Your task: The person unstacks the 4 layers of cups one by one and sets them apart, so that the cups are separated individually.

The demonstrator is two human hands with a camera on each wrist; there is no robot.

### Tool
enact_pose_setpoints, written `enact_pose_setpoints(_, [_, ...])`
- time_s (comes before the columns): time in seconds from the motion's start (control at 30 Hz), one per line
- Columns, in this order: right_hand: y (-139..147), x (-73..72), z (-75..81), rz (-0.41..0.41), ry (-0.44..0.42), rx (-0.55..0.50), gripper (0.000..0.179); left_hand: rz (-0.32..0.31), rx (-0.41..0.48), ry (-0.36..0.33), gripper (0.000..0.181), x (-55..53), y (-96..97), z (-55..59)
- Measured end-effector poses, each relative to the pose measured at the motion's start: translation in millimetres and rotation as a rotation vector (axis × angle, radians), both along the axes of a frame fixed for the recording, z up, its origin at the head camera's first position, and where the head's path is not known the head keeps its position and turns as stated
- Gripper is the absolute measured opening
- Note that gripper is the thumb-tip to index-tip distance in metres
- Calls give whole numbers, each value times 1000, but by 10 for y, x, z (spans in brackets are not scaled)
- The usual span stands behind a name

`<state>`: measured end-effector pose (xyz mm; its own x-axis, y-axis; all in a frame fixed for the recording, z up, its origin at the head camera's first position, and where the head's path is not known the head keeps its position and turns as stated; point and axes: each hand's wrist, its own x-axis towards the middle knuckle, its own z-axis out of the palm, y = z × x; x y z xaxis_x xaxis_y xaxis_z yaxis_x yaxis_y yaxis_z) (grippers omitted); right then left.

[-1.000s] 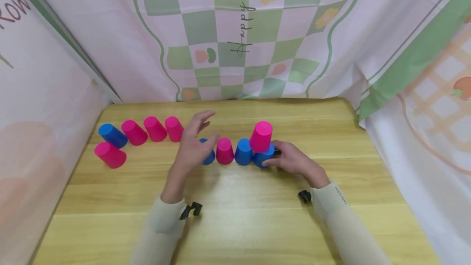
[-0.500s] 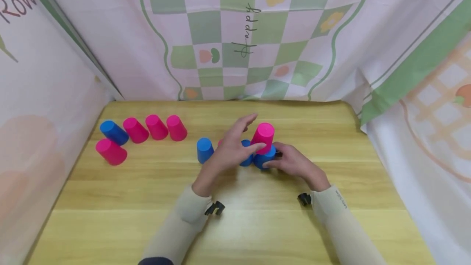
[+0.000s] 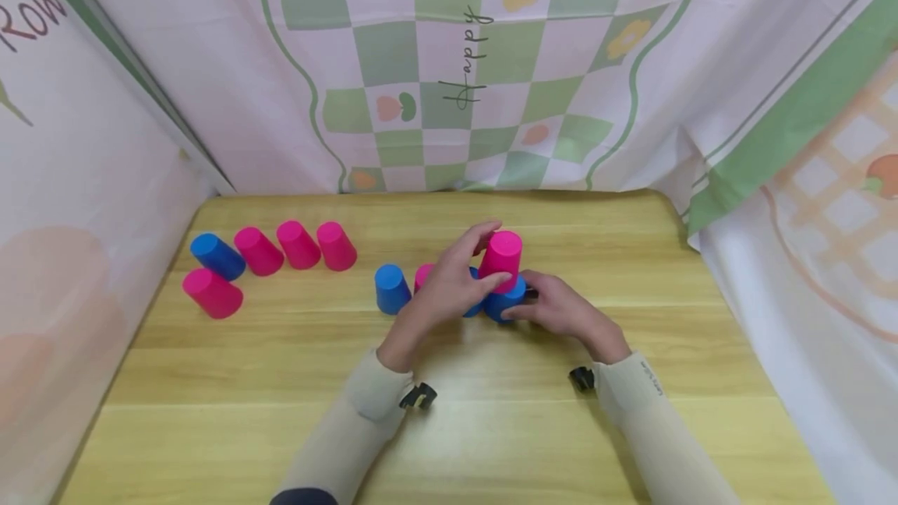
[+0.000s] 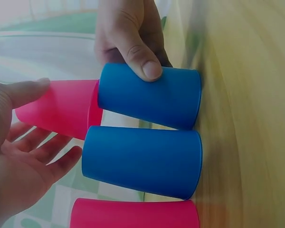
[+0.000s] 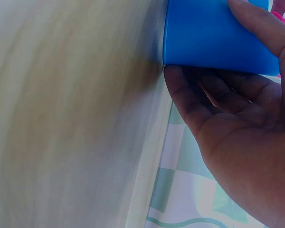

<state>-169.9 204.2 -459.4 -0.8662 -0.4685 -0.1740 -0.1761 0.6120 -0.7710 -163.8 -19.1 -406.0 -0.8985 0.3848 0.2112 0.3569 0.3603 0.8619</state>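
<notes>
An upside-down pink cup (image 3: pixel 501 249) stands on top of a row of upturned cups, resting over the two blue ones at its right end. My left hand (image 3: pixel 449 285) holds that upper cup, thumb on the near side and fingers around the far side. With thumb and fingers, my right hand (image 3: pixel 563 310) grips the rightmost blue cup (image 4: pixel 149 97), which sits on the table. Beside it is another blue cup (image 4: pixel 142 161), then a pink cup (image 4: pixel 133 214) partly hidden by my left hand in the head view. A blue cup (image 3: pixel 391 289) ends the row at left.
At the table's back left, several upturned cups stand in a line: pink cups (image 3: pixel 298 245) and a blue cup (image 3: pixel 217 256), with one pink cup (image 3: pixel 213 293) in front. A patterned curtain (image 3: pixel 449 61) hangs behind the wooden table (image 3: pixel 491 443).
My left hand has moved right from the left end of the row to the upper pink cup and closed around it. My right hand stays on the rightmost blue cup.
</notes>
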Motion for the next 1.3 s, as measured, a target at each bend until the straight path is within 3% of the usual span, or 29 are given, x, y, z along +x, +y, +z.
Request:
enact_pose_setpoints(0.2, [-14,-2,8,-10,-9,-2,44,8,40,-48,72,28,-20,31])
enact_pose_setpoints(0.33, [-18,10,-2,-7,3,0,40,63,94,-48,68,55,-118,86])
enact_pose_setpoints(0.57, [-10,37,-6,3,35,-1,32,194,137,159,65,69,-516,204])
enact_pose_setpoints(0.67, [-6,35,-14,9,37,-1,30,256,138,199,65,92,-727,237])
enact_pose_setpoints(1.03, [22,15,-40,16,50,0,30,482,162,164,67,195,-1342,275])
enact_pose_setpoints(1.3, [9,22,-12,7,24,2,30,654,102,20,69,264,-1583,194])
